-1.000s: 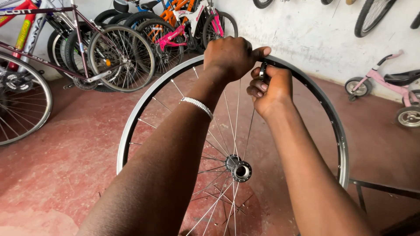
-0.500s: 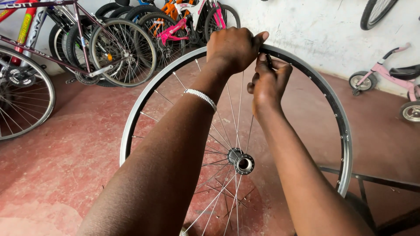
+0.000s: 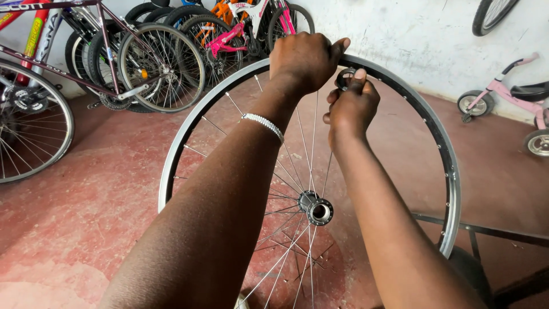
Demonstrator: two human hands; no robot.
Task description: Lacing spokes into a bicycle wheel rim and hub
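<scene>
At the far left a parked bicycle wheel is seen, and a row of bicycles is lined along the wall behind it, well apart from the work. In the middle, a bare wheel with no tyre is held upright on the red floor, its flat face turned toward the camera, so the axle through the hub points nearly straight at the viewer. The rim is gripped at its top edge by the left hand, whose fingers are curled over the rim from the near side and clamped on it; a beaded bracelet is worn on that wrist. Just to the right, touching the same top stretch of the rim, the right hand is closed on a small dark ring-shaped tool, pinched between thumb and fingertips and pressed to the inner side of the rim. A spoke runs from below this hand down to the hub, its long axis near vertical, so the spoke end lies directly under the right fingers; the right hand is nearer to it than the left. At the far right a small pink child's bike stands by the wall, and a dark metal stand is seen at the lower right beside the rim.
</scene>
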